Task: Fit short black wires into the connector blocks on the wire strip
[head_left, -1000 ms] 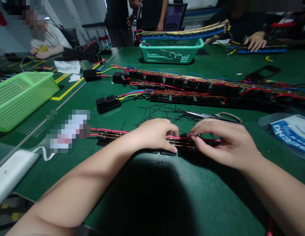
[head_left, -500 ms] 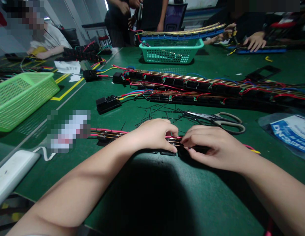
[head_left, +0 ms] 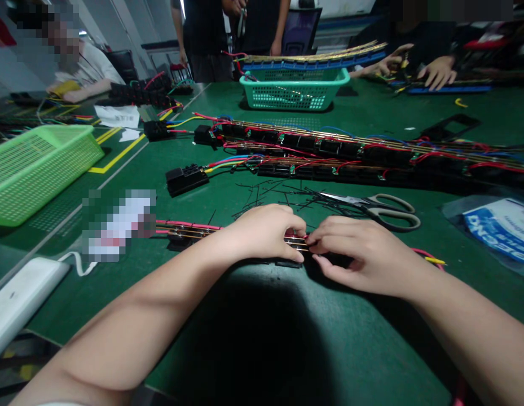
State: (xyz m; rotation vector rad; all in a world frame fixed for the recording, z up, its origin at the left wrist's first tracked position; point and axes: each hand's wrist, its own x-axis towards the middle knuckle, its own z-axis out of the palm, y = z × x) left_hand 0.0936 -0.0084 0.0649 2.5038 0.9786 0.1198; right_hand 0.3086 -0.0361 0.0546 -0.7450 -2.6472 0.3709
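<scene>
A strip of black blocks with brass-coloured rods and red wires (head_left: 193, 232) lies across the green table under both hands. My left hand (head_left: 262, 231) is curled over its middle, with the thumb on the near edge and fingertips on the far side. Just to the right, my right hand (head_left: 359, 251) has its fingertips bent together at the rods. Whatever small piece may be between those fingertips is hidden. Red and yellow wire ends (head_left: 433, 260) stick out beyond the right wrist. Behind the hands lie loose thin black ties (head_left: 258, 194) and scissors (head_left: 371, 207).
Longer wired strips (head_left: 338, 140) run across the table further back, one ending in a black connector (head_left: 186, 179). A teal basket (head_left: 293, 93) and a green basket (head_left: 42, 169) stand around. A white power strip (head_left: 27, 301) and plastic bag (head_left: 498, 228) lie sideways. Co-workers are opposite.
My right hand has shifted slightly left along the rods, its fingertips moving a little. My left hand has stayed in place on the strip.
</scene>
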